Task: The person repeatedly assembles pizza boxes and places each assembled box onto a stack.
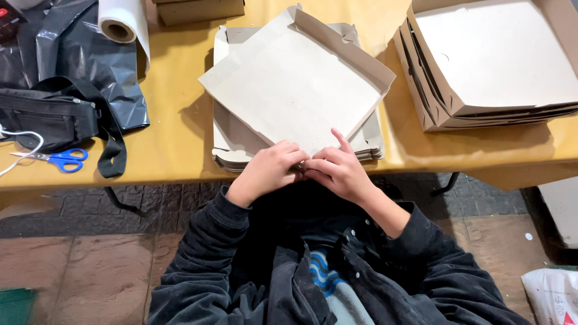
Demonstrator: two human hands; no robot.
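My fingertips meet at the near corner of the half-folded cardboard box (295, 90): the left hand (270, 170) is curled with fingers pressed together on the corner flap, and the right hand (338, 170) pinches the same corner, its index finger lifted toward 12 o'clock. I'd judge the corner tab wants firm, square pressure so it seats cleanly. The box lies tilted on the stack of flat blanks (232, 153); finished boxes (433, 96) sit at 2 o'clock, scissors (60, 159) at 9 o'clock on the yellow table (174, 138).

Matt grey cardboard box (295, 84), glossy black plastic sheet (90, 54), blue-handled metal scissors (57, 158).
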